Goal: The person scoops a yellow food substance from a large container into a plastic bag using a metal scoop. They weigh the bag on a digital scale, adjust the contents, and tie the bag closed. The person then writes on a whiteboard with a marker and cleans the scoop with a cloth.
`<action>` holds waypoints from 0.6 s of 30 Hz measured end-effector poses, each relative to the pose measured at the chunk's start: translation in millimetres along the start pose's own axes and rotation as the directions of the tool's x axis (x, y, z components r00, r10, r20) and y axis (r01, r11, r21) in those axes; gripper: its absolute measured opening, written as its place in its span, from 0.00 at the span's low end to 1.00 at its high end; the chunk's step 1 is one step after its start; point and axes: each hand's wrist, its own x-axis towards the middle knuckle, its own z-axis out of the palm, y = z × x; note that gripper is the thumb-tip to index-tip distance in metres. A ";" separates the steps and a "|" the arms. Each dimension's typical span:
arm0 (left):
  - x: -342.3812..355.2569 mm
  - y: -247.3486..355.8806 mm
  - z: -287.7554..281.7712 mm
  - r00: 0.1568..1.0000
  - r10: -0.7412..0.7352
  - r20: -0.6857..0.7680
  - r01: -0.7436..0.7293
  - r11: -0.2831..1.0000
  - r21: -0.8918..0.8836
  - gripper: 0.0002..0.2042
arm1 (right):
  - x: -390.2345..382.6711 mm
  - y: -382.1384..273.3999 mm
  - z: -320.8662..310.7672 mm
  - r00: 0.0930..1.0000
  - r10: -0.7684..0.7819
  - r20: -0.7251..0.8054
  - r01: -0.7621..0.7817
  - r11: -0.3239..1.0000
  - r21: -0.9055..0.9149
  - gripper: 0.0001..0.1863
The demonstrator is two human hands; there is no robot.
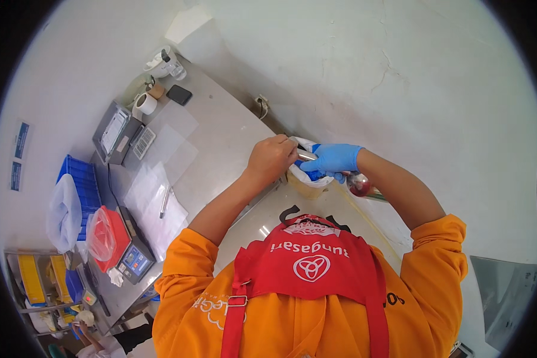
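A shiny metal cylinder (306, 154) spans the gap between my hands. Its left end is inside my bare left hand (269, 159), whose fingers are curled closed around it. My right hand (335, 159), in a blue glove, closes on the other end from the right. Just below them stands a bin (307, 186) with a white plastic liner (324, 181) folded over its rim. Blue material shows inside, partly hidden by my glove. Under my right wrist is a rounded, shiny metal thing (358, 184) with red reflections; its kind cannot be made out.
A metal table (218, 128) stretches left, with clear sheets and a pen (164, 203), a black phone (179, 94) and a tape roll (145, 104). A red lined container (108, 237) sits on a scale (136, 262) near a blue crate (80, 185). A wall stands beyond; another person (104, 346) is lower left.
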 end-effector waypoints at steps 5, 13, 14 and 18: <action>-5.7 -10.5 -1.8 0.947 -0.321 0.002 0.285 0.837 -0.468 0.05 | -17.5 -14.0 -6.7 0.999 -0.022 -0.042 0.023 0.999 0.028 0.29; 0.1 6.4 -12.5 0.992 0.023 -0.124 -0.047 0.979 -0.198 0.08 | -10.9 -3.5 -8.8 0.998 -0.024 -0.060 0.031 0.991 0.133 0.31; -1.1 4.9 -12.1 0.986 0.066 -0.156 -0.088 0.987 -0.138 0.08 | -11.8 -7.3 -9.2 0.998 -0.019 -0.052 0.026 0.991 0.133 0.31; 2.0 0.1 -12.3 0.954 0.233 -0.189 -0.227 0.972 0.052 0.08 | -11.7 -14.7 -9.3 0.999 -0.018 -0.032 0.021 0.994 0.105 0.31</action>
